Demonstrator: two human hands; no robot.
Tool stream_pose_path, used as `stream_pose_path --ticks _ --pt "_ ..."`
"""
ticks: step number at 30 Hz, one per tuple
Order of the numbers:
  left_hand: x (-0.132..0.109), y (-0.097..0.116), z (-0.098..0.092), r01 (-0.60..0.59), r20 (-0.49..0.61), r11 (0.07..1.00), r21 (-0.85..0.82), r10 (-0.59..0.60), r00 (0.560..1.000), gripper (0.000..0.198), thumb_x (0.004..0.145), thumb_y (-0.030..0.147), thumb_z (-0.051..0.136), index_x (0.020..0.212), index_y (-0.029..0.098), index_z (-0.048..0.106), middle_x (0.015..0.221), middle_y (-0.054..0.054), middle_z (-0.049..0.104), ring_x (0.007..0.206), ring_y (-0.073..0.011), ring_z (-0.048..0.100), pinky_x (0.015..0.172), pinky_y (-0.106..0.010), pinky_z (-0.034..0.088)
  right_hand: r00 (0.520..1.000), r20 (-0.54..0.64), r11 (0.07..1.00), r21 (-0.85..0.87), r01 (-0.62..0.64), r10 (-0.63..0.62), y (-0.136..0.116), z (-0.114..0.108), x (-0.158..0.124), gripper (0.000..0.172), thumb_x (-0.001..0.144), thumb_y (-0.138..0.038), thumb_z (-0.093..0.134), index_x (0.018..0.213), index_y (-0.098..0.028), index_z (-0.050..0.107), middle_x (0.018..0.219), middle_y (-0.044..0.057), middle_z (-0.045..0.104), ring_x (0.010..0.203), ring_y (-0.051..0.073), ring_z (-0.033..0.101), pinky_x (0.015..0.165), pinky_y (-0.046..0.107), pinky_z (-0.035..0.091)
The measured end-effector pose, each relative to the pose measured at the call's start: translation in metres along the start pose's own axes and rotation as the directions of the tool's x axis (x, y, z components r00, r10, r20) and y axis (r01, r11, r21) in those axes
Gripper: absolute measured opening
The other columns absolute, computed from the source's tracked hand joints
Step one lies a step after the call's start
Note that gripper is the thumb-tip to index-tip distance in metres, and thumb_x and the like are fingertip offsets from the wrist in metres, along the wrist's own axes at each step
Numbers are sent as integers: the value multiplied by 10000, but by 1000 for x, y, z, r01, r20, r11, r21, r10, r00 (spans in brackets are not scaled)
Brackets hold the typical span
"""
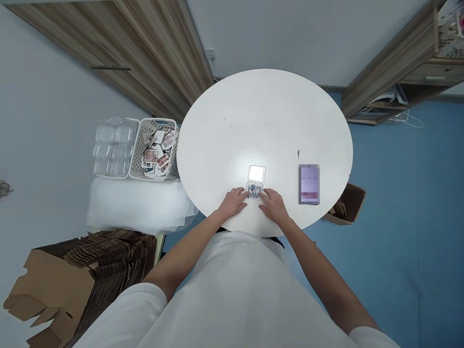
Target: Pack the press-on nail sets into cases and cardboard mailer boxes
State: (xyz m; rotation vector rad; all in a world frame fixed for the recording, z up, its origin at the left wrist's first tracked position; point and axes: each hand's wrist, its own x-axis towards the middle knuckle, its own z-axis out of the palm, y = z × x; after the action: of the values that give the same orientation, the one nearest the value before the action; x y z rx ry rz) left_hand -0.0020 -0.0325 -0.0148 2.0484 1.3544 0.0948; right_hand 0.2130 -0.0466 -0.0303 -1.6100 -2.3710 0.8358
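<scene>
On the white oval table (268,121), close to its front edge, lies a small clear plastic clamshell case (256,173) with its lid folded back away from me. The lower half holds a set of small dark, glossy pieces (254,191) in rows; they look like press-on nails, but they are too small to be sure. My left hand (233,203) reaches in from the left, fingers apart, tips at the case's left edge. From the right comes my right hand (274,206), fingers spread, with fingertips at the right edge of the case and over its contents.
A phone or tablet (309,184) with a blurred screen lies to the right. Left of the table stand a white basket (154,123) of printed cards, clear plastic trays (114,147), white sheets (134,203) and stacked cardboard (54,280). An open carton (353,203) sits below right.
</scene>
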Motion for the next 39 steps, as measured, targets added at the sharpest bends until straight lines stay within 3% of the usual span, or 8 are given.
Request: stream_pose_path --ticks 4,7,10,14,22,28,33,39 --pt "0 5 1 23 -77 987 -156 -36 996 463 770 318 538 1213 246 424 1192 -92 462 1079 -249 435 896 -419 368 998 -40 993 115 -36 41 -3 -3 2 489 750 -276 521 1226 -229 419 1256 107 429 1169 277 362 925 465 335" --pt "4 8 6 155 -107 905 -396 -213 971 518 774 318 532 1255 207 374 1181 -98 488 1006 -206 492 859 -364 411 978 -58 920 355 -167 200 -7 -3 8 566 738 -265 507 1276 -216 336 1231 102 448 1094 235 442 877 423 409" --pt "12 14 13 312 -68 733 -605 -438 897 514 764 284 540 1242 164 394 1127 -105 524 903 -164 532 800 -314 441 927 34 729 607 -317 375 -11 -2 17 609 705 -234 508 1280 -223 310 1222 92 451 972 188 522 789 364 478" --pt "17 19 16 369 -41 559 -742 -587 808 467 724 250 574 1172 155 483 1002 -72 562 774 -119 532 759 -282 442 902 92 581 737 -346 421 -18 -6 23 575 656 -209 522 1216 -236 393 1203 74 462 911 165 536 758 345 495" --pt "-1 28 2 246 -42 415 -876 -573 818 361 657 342 637 966 156 609 734 -19 560 600 -91 489 586 -238 425 906 32 546 789 -281 421 -43 -31 -1 486 670 -219 501 1153 -239 458 1160 69 504 899 155 531 735 336 501" --pt "-16 35 -16 180 -80 423 -888 -528 846 357 606 408 669 844 147 615 625 10 524 531 -82 458 514 -213 384 918 -54 558 807 -191 392 -69 -42 -21 464 696 -234 502 1158 -246 460 1168 76 497 901 157 527 697 322 510" --pt "-31 39 -36 142 -97 438 -888 -479 873 343 626 425 650 832 152 623 652 -1 552 534 -81 459 527 -215 393 912 -111 543 829 -135 396 -89 -46 -30 457 690 -243 526 1143 -248 471 1184 80 487 899 159 526 689 319 509" --pt "-50 33 -51 154 15 337 -929 -379 925 389 693 459 585 951 171 626 797 -42 615 667 -114 538 645 -263 450 880 -139 489 864 -116 454 -108 -49 -37 453 675 -273 562 1122 -238 493 1146 91 517 851 159 556 693 337 501"
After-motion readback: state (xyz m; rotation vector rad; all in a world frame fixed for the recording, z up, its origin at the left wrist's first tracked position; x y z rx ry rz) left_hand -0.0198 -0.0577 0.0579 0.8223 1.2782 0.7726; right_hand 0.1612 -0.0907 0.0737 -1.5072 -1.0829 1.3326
